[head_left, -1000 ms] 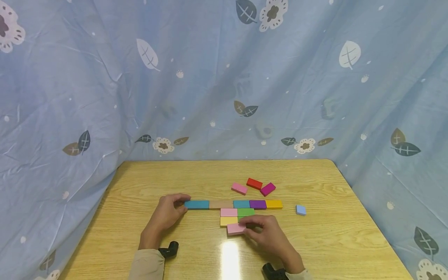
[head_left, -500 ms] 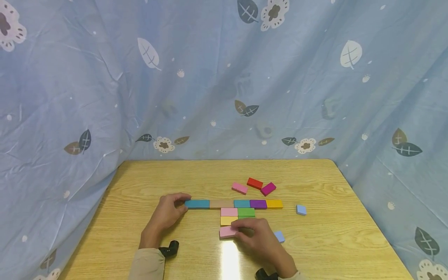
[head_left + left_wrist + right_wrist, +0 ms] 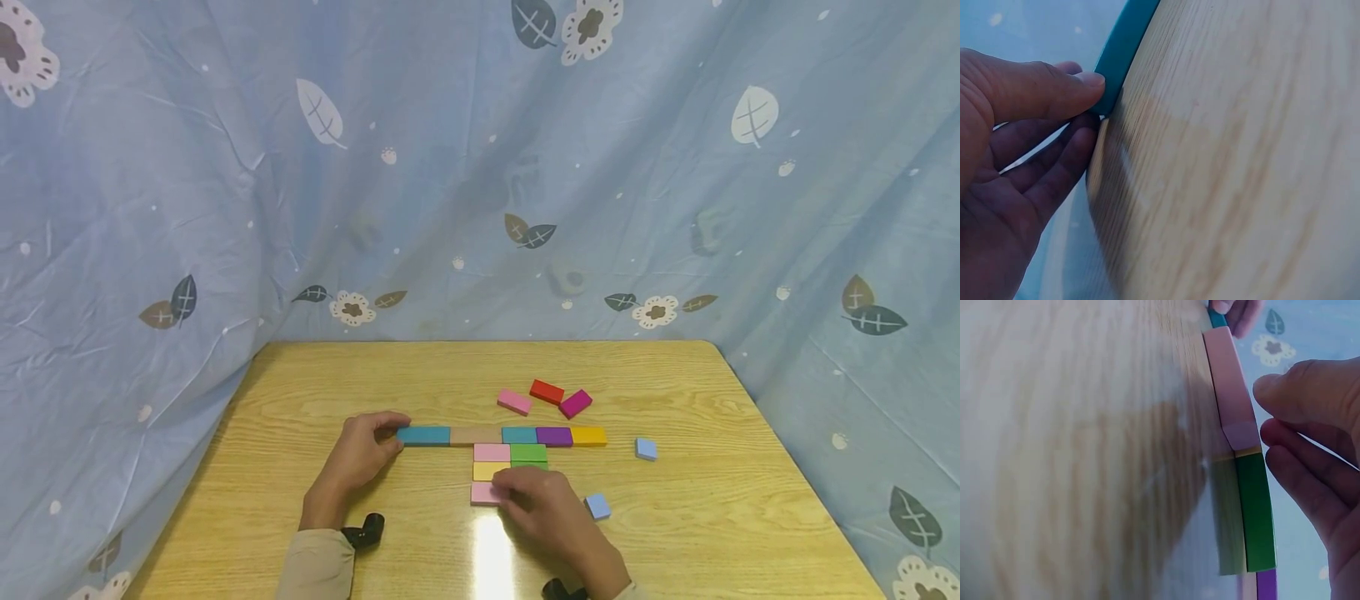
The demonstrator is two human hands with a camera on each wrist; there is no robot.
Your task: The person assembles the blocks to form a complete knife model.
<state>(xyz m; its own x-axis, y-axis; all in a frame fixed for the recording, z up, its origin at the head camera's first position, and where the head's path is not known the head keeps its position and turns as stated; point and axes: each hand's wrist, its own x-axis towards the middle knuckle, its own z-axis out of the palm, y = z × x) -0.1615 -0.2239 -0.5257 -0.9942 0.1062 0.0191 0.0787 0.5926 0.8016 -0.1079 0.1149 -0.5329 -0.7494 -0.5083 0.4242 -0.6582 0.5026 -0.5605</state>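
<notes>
A row of flat wooden blocks lies across the table. At its left end my left hand (image 3: 360,451) pinches the teal block (image 3: 423,437) between thumb and fingers, plain also in the left wrist view. Below the row, a pink block (image 3: 492,452), a green block (image 3: 529,452) and a yellow block (image 3: 491,472) lie together. A lower pink block (image 3: 483,494) sits just under the yellow one, its right end hidden by my right hand (image 3: 551,508). In the right wrist view, thumb and fingertips hover just off that pink block, with nothing between them.
Behind the row lie a loose pink block (image 3: 514,402), a red block (image 3: 547,392) and a magenta block (image 3: 575,404). Two light-blue blocks, a farther one (image 3: 646,449) and a nearer one (image 3: 597,506), lie to the right. A patterned blue curtain (image 3: 450,167) hangs behind the table.
My right hand has moved left with the lower pink block, straightened it under the yellow one, then let go. The nearer light-blue block has come into view. My left hand stays put.
</notes>
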